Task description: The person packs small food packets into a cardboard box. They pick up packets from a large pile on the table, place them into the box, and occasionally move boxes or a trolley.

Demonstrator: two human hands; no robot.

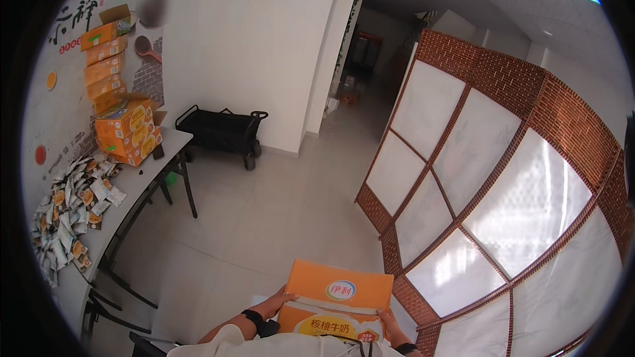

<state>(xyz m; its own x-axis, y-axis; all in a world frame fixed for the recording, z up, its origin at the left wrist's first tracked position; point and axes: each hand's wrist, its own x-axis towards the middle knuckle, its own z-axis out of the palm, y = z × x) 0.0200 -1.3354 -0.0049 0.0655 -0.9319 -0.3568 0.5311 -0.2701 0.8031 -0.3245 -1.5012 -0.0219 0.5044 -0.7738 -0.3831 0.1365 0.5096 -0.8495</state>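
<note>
An orange cardboard carton [331,311] with a pale logo oval and a yellow label is at the bottom centre, close against the front of my body; its upper panel looks like a raised lid or flap. My left hand [281,301] grips its left side near the top edge, fingers wrapped on the cardboard. My right hand [390,324] holds its right side, thumb at the edge. A black band is round each wrist. The carton's lower part is out of the picture.
On the left, a long folding table [163,158] bears heaped small sachets [76,215] and stacked orange cartons [129,132]. A black wagon [221,132] stands by the white wall. A woven folding screen [483,158] spans the right. Tiled floor [264,211] leads to a dim corridor.
</note>
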